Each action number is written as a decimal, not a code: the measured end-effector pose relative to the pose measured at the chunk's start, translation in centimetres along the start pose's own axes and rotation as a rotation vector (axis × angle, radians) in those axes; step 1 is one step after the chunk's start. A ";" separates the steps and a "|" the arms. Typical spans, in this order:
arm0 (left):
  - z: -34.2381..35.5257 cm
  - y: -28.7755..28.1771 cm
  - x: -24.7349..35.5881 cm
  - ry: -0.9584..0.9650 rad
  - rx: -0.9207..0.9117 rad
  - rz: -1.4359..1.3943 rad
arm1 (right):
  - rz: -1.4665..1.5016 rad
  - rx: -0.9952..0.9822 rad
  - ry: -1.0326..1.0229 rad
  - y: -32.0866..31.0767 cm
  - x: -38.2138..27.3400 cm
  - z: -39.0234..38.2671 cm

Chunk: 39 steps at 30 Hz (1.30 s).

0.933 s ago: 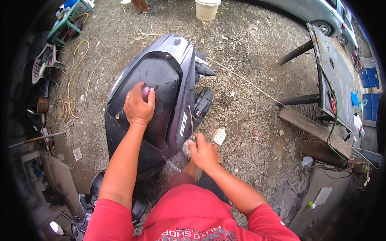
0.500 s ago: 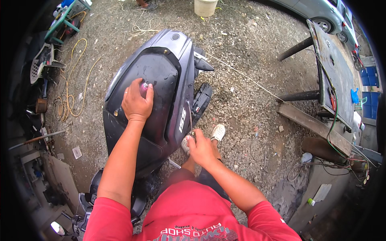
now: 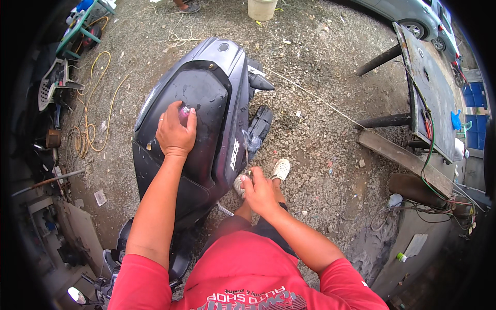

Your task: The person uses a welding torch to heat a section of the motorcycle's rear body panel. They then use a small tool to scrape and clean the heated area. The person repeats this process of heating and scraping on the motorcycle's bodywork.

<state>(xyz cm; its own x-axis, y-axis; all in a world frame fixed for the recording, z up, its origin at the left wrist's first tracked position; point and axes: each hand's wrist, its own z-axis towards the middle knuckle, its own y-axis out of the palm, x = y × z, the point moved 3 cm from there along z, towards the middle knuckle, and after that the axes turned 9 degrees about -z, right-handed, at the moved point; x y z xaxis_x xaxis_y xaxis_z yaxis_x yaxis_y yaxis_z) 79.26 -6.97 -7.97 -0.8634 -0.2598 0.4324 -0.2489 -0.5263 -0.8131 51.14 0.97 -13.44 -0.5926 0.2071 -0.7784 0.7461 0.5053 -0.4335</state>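
Note:
My left hand [image 3: 177,126] is closed around a small pink object [image 3: 184,116] on the dark seat [image 3: 201,98] of a dark grey motor scooter [image 3: 230,57]. My right hand [image 3: 256,188] is closed on a thin metal tool [image 3: 247,164] pointing up beside the scooter's lower side panel; its handle is mostly hidden by my fingers. Just beyond that tool, a pale bluish, translucent patch [image 3: 253,143] shows in front of a black step-like part [image 3: 261,124]; I cannot make out what it is.
A tilted metal table [image 3: 434,108] and wooden plank [image 3: 387,155] stand right. Yellow hose [image 3: 93,103], green stool [image 3: 77,28] and scrap parts are left. At the top are a bucket [image 3: 261,9], another person's foot [image 3: 191,8] and a silver car [image 3: 392,13]. A white cord crosses the gravel.
The view has shifted slightly, with the scooter higher in the picture. The bluish patch beyond my right hand has appeared. Both hands keep their grip and place on the scooter.

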 end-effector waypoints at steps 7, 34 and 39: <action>-0.1 -0.1 0.0 -0.047 -0.020 -0.001 | -0.073 -0.009 0.013 0.4 0.0 0.2; 0.0 0.0 0.0 -0.030 -0.026 0.021 | -0.067 -0.031 0.016 -0.1 -0.3 -0.4; 0.0 0.1 -0.1 -0.056 -0.051 0.018 | -0.071 -0.027 0.019 0.3 -0.2 -0.3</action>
<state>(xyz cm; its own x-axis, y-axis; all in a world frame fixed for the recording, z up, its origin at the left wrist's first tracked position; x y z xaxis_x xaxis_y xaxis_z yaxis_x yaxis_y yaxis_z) 79.30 -7.04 -8.11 -0.8423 -0.3146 0.4376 -0.2568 -0.4796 -0.8391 51.37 1.37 -13.27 -0.6498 0.1852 -0.7372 0.6934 0.5417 -0.4751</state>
